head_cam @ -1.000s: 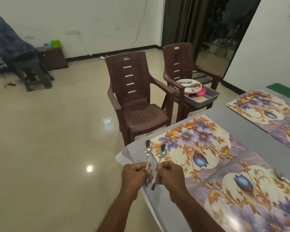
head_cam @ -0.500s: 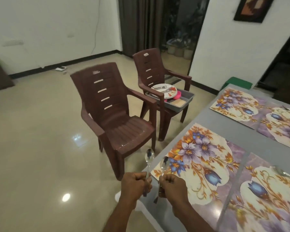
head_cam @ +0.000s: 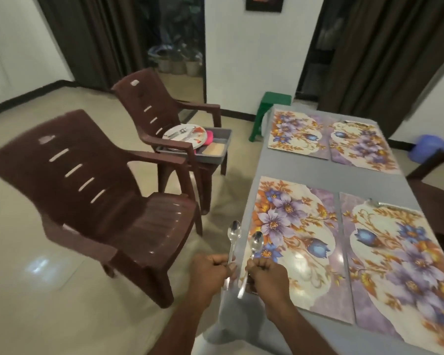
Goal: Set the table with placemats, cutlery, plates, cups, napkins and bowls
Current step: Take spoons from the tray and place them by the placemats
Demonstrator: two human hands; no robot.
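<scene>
Beside table (head_cam: 287, 172), fisted spoons (head_cam: 234, 233)

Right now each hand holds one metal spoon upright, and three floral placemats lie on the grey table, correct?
Not quite: the head view shows four floral placemats on the grey table. The left hand and right hand do each hold one metal spoon upright.
</scene>
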